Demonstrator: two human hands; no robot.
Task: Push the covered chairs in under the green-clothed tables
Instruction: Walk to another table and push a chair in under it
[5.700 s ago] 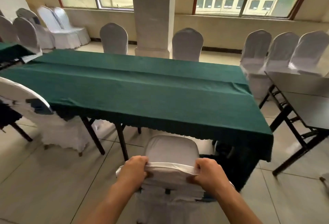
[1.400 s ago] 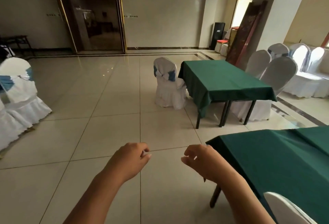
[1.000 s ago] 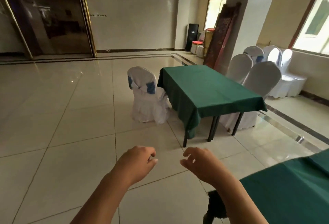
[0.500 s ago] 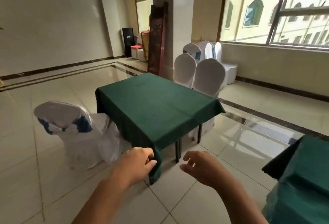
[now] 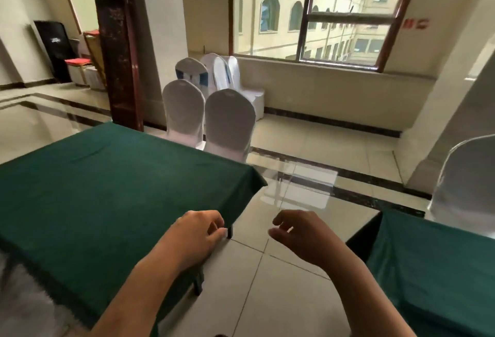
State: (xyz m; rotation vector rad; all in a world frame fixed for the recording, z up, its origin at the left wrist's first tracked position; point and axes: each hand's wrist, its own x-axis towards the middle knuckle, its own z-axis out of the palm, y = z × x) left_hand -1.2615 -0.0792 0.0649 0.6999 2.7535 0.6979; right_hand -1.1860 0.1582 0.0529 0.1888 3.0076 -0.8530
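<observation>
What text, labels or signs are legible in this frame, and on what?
Nothing can be read for certain.
Black panel by the far wall: a small white mark, too blurred to read.
Wall right of the window: a red marking, too blurred to read.
Green tablecloth and chair covers: no print visible.

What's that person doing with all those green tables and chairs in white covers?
A person is walking between two green-clothed tables, one on the left and one on the right. Both the left hand and the right hand are held out in front, loosely curled and holding nothing. Two white-covered chairs stand at the far side of the left table, and another white-covered chair stands behind the right one. No chair is being pushed right now.
</observation>
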